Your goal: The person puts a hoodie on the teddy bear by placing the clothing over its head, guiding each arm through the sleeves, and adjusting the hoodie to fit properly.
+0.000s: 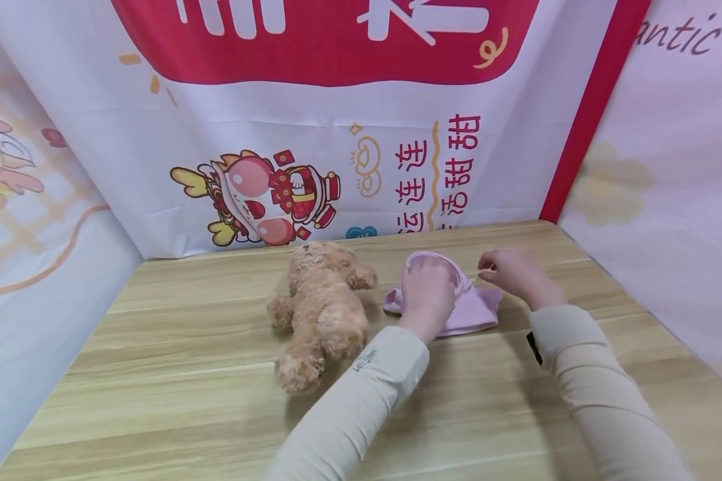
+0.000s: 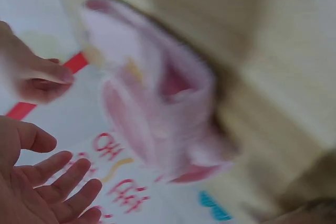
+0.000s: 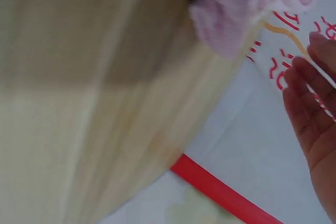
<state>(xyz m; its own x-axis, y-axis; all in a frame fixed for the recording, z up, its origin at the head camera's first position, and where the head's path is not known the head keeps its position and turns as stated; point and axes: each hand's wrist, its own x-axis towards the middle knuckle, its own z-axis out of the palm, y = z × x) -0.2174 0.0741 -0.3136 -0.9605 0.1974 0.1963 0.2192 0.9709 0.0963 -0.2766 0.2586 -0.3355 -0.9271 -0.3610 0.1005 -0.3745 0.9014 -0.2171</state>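
Observation:
A small pink garment (image 1: pixel 466 310) lies rumpled on the wooden table, its rounded opening facing up. My left hand (image 1: pixel 428 294) is over that opening, partly covering it. In the left wrist view, the left hand (image 2: pixel 50 192) has spread, slightly bent fingers with nothing between them. To the garment's right, my right hand (image 1: pixel 520 275) pinches a thin tan cord (image 1: pixel 472 274) at its fingertips. The cord cannot be made out in the right wrist view, where the right hand (image 3: pixel 315 103) is cut off by the frame edge. Both wrist views are blurred around the garment (image 2: pixel 173 103).
A light-brown plush toy (image 1: pixel 321 304) lies on its back left of the garment, beside my left sleeve. The wooden table (image 1: pixel 156 387) meets a printed cloth backdrop (image 1: pixel 265 107) at its far edge. More printed cloth (image 1: pixel 668 167) stands along the right side.

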